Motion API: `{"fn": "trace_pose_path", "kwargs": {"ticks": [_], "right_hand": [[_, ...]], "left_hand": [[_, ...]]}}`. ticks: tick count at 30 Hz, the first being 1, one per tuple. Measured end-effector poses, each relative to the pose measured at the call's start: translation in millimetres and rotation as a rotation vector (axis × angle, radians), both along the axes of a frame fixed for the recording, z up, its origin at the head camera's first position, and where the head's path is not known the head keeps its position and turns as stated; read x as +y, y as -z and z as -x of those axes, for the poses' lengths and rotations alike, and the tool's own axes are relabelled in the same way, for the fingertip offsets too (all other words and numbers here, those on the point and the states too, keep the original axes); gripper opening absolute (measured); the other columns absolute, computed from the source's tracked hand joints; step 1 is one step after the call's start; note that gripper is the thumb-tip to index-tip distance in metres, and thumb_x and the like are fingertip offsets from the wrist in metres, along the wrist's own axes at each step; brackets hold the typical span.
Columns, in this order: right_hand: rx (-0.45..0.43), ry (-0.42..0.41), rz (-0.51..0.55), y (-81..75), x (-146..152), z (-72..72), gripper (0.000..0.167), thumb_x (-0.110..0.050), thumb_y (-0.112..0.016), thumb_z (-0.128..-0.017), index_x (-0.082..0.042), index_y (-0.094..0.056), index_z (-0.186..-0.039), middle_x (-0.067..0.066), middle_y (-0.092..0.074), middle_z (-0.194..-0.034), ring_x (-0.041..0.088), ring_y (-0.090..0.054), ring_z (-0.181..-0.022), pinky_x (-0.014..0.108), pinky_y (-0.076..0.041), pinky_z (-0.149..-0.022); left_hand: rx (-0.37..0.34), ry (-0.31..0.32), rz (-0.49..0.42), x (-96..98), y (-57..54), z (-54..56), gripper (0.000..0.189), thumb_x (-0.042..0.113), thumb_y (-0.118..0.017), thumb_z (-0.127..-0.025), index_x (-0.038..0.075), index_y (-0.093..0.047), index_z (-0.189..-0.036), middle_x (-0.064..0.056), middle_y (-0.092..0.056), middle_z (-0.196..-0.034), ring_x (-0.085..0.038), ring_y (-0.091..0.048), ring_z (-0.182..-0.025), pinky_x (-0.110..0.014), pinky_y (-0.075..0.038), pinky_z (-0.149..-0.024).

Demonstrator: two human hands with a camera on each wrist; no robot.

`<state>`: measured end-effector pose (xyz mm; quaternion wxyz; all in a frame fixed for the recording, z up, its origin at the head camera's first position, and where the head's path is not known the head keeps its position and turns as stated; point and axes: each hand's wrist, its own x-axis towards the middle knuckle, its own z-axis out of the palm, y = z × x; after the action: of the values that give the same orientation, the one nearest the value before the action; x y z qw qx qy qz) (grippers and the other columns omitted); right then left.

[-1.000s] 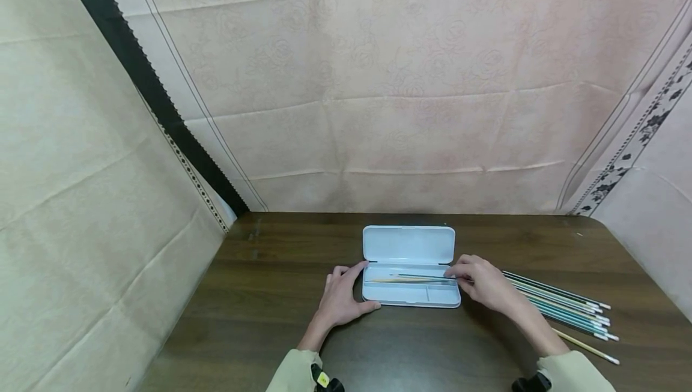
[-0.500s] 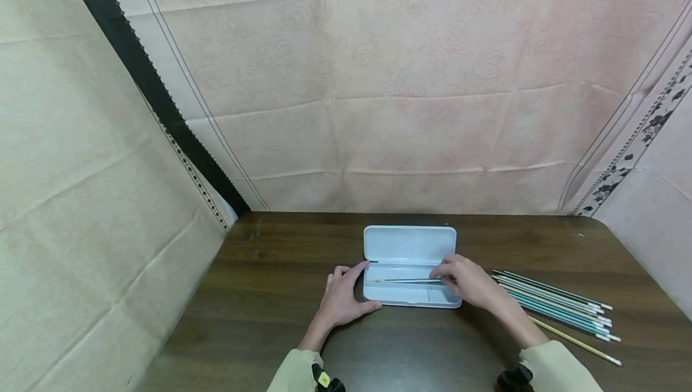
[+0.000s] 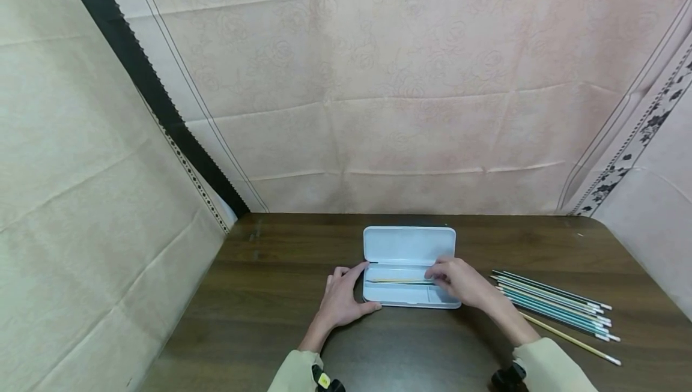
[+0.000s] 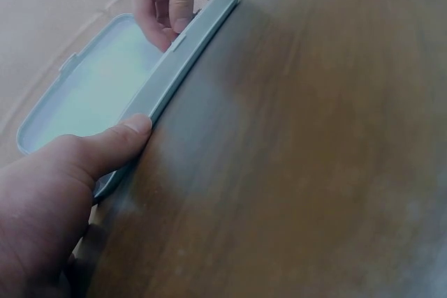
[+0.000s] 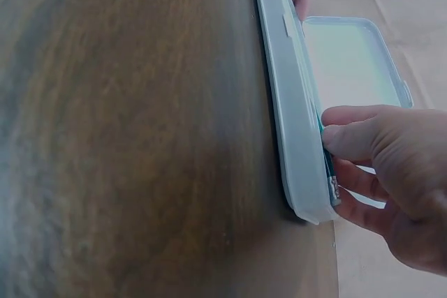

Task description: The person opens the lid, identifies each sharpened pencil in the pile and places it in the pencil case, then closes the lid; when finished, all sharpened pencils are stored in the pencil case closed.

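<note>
A light blue pencil case (image 3: pixel 409 243) lies with its lid raised at the middle of the table. My left hand (image 3: pixel 342 299) holds its left end, the thumb (image 4: pixel 133 129) on the front edge and the fingers at the back corner. Over the case's right half, my right hand (image 3: pixel 462 283) pinches a dark green pencil (image 5: pixel 328 162) between thumb and index finger. This pencil's eraser end shows near the case's right end in the right wrist view. A pale yellowish pencil (image 3: pixel 391 280) lies lengthwise inside the case; the right fingers hide part of the compartment.
Several green, teal and pale pencils (image 3: pixel 557 302) lie in a loose bundle to the right of the case, erasers pointing right. One yellow pencil (image 3: pixel 578 341) sits apart, nearest the right sleeve. Cloth hangings (image 3: pixel 411 110) stand behind the wooden table (image 3: pixel 303 248) and at both sides.
My right hand has moved left with the green pencil, from the case's right edge to farther inside it. My left hand has stayed on the case.
</note>
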<state>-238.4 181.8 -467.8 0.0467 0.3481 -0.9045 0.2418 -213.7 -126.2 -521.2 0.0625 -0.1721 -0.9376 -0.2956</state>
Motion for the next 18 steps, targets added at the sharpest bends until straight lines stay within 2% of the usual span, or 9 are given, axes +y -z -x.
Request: {"fn": "trace_pose_path", "kwargs": {"ticks": [8, 12, 18], "right_hand": [[0.057, 0.026, 0.102, -1.2, 14, -2.8, 0.021, 0.007, -0.076, -0.083, -0.007, -0.077, -0.099, -0.002, -0.064, -0.089, 0.008, -0.054, -0.074, 0.027, -0.052, -0.066], [0.097, 0.056, 0.173, -1.0, 30, -6.2, 0.022, 0.010, -0.075, -0.082, -0.004, -0.076, -0.099, -0.002, -0.065, -0.086, 0.006, -0.051, -0.070, 0.025, -0.048, -0.060], [0.166, 0.107, 0.224, 2.2, 63, -17.2, 0.025, 0.013, -0.076, -0.079, -0.005, -0.076, -0.097, -0.001, -0.067, -0.086, 0.004, -0.050, -0.067, 0.024, -0.045, -0.055]], "left_hand": [[-0.006, -0.002, -0.005, 0.0, -0.4, 0.1, 0.089, 0.056, -0.081, -0.077, 0.023, -0.045, -0.151, -0.001, -0.057, -0.136, -0.023, -0.042, -0.116, -0.044, -0.036, -0.090], [-0.009, -0.007, -0.003, -0.7, 0.1, 0.7, 0.089, 0.057, -0.081, -0.077, 0.023, -0.045, -0.151, -0.001, -0.056, -0.136, -0.024, -0.042, -0.116, -0.045, -0.036, -0.090], [-0.001, -0.003, 0.003, -1.5, 2.1, 1.0, 0.090, 0.058, -0.080, -0.077, 0.023, -0.045, -0.152, -0.001, -0.057, -0.136, -0.024, -0.042, -0.115, -0.044, -0.037, -0.089]]}}
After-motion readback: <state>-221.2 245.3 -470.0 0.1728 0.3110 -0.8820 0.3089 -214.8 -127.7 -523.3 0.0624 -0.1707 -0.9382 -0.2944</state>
